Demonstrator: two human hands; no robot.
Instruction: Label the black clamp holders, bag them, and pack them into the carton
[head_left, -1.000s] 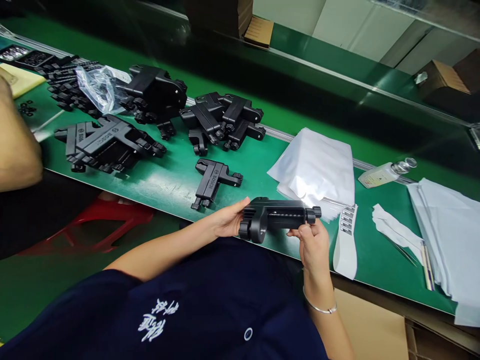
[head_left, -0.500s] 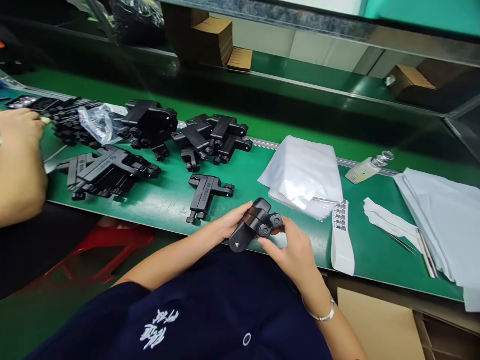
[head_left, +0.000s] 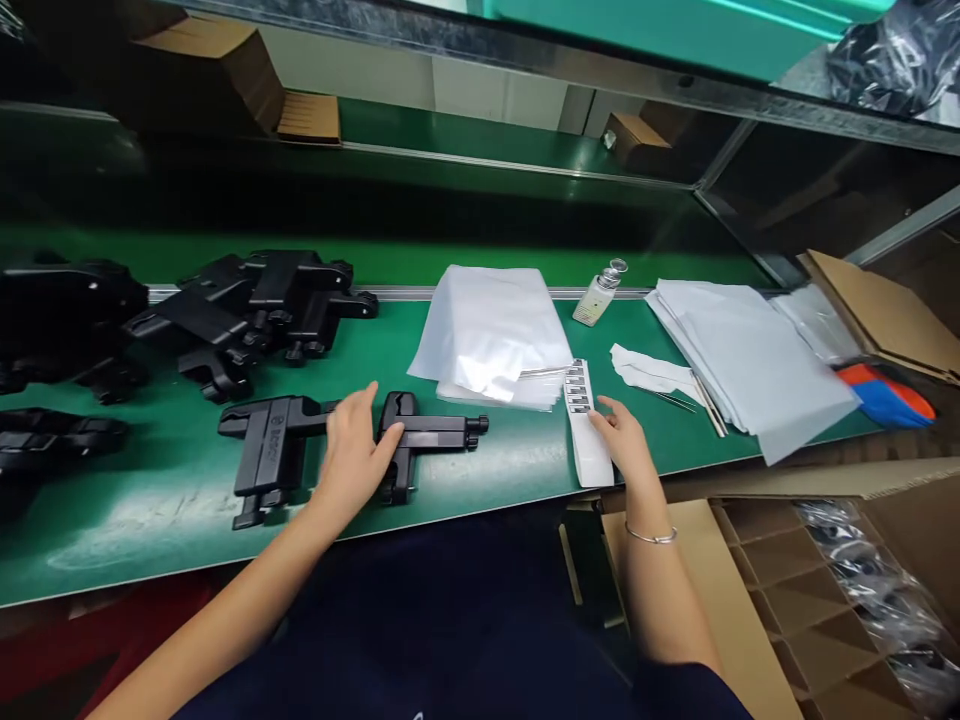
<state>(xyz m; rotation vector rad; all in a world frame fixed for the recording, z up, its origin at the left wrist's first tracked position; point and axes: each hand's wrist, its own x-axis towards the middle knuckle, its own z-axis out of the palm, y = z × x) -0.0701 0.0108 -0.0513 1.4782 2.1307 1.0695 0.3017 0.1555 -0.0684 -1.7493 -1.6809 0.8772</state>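
My left hand (head_left: 351, 452) rests on the bench with its fingers apart, its thumb touching a black plastic clamp-like holder (head_left: 439, 433) that lies flat. Left of that hand lies a similar black holder (head_left: 268, 450) with raised BOSCH lettering, its right arm partly hidden by my fingers. My right hand (head_left: 624, 440), a bracelet at its wrist, has thumb and forefinger at the right edge of a white strip of printed labels (head_left: 592, 455). Between the hands, further back, lies a stack of clear plastic bags (head_left: 502, 330).
Several more black holders (head_left: 300, 300) are piled at left. A small glass bottle (head_left: 598, 297), tweezers (head_left: 675, 401) and white sheets (head_left: 742, 350) lie at right. Below the bench edge stands a divided carton (head_left: 795, 590). A metal shelf edge (head_left: 525, 60) crosses above.
The view has swung right. The black holder that was in both hands now lies on the bench. My left hand stays by it; my right hand has moved right to the label strip.
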